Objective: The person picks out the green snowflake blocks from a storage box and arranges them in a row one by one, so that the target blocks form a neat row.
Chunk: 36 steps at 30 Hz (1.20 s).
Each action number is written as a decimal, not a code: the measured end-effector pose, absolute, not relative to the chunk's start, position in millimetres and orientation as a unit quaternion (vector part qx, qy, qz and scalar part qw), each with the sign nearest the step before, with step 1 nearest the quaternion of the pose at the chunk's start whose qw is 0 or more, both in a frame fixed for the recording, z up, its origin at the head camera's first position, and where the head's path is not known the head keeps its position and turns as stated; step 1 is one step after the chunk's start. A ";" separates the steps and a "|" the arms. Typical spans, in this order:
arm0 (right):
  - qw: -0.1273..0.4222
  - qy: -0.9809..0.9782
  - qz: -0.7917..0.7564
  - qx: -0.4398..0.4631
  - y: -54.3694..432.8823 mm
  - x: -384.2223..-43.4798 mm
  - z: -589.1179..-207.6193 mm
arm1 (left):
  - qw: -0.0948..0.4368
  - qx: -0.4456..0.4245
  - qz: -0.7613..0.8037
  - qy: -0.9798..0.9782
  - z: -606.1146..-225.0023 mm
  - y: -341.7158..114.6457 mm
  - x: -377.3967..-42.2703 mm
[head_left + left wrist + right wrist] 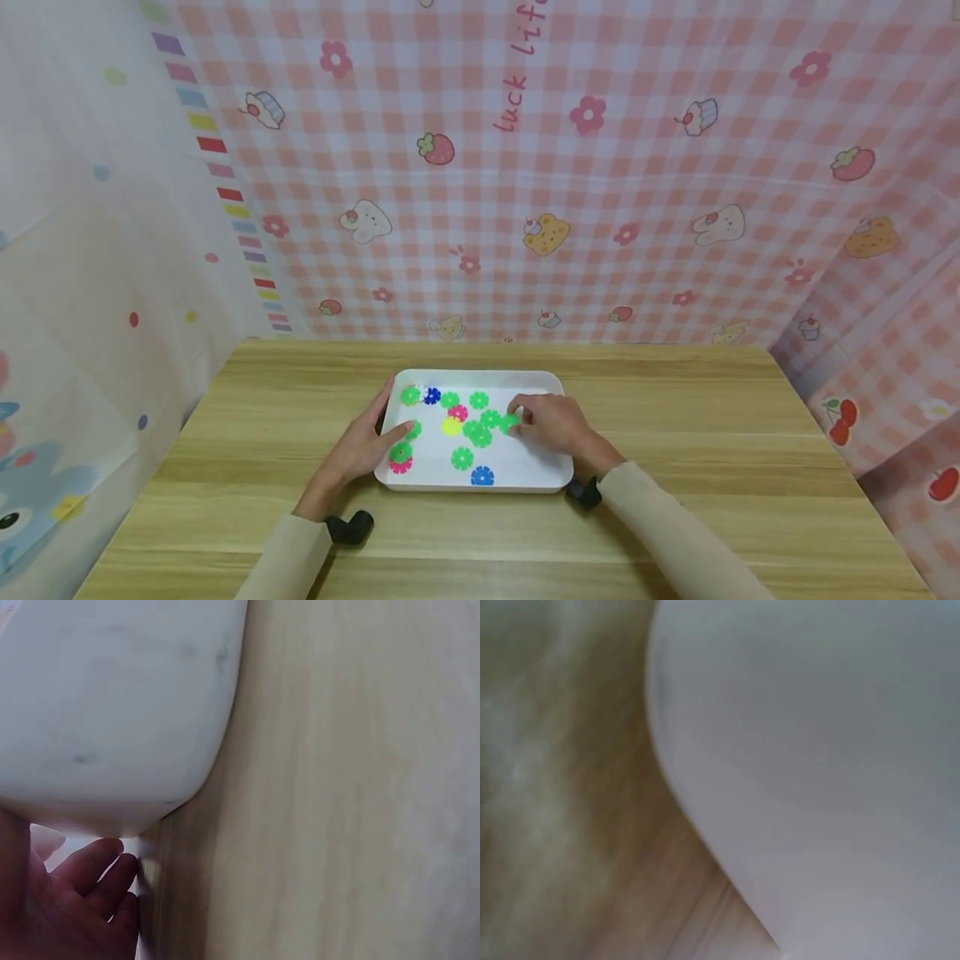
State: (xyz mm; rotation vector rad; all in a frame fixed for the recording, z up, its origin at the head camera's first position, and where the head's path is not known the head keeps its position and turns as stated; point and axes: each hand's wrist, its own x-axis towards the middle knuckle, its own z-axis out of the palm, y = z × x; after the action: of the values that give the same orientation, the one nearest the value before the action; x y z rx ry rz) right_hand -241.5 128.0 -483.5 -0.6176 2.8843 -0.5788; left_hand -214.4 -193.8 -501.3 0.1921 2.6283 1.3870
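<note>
The left wall of the white tray point(528, 472) is clasped by the left hand point(366, 440), its thumb laid over the rim beside a green disc point(415, 431) and its fingers set outside the wall. A green snowflake disc point(509, 423) appears to be pinched between thumb and forefinger of the right hand point(553, 422); whether it is lifted off the tray floor cannot be told, and the right-hand fingers are not shown by the right wrist view. Just beyond those fingertips, toward the left hand, another green disc point(490, 419) is seen, with overlapping green discs point(477, 433) next to it and a yellow disc point(452, 427) farther across. A blue disc point(482, 477) is set nearer the person than the right fingertips.

The pinched disc is probably best gripped by its notched edge, so that a neighbour is not caught and dragged along. A light pinch should suffice for so thin a piece, and the tray is best steadied at its wall, with the left thumb held clear of the disc beside it.
</note>
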 end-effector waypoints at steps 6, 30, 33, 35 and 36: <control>0.067 0.956 -0.199 -0.206 128.0 -241.0 -484.0 | 0.084 0.060 0.473 0.875 -502.9 -194.0 -214.6; 0.050 0.948 -0.235 -0.207 128.5 -237.7 -482.8 | 0.099 0.064 0.512 0.851 -506.1 -194.2 -215.6; 0.052 0.947 -0.241 -0.207 128.7 -236.5 -482.7 | 0.098 0.061 0.509 0.853 -505.9 -193.9 -215.0; 0.054 0.946 -0.244 -0.207 129.0 -235.7 -483.1 | 0.100 0.058 0.509 0.853 -506.3 -193.6 -214.2; 0.053 0.945 -0.247 -0.207 129.3 -235.3 -483.5 | 0.100 0.057 0.509 0.853 -506.3 -193.5 -213.7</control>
State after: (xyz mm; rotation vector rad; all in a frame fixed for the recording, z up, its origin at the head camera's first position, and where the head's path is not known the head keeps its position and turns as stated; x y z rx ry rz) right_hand -235.3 129.3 -483.5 -0.6296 2.8724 -0.7498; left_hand -213.7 -193.5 -506.3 0.1679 2.5212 1.5046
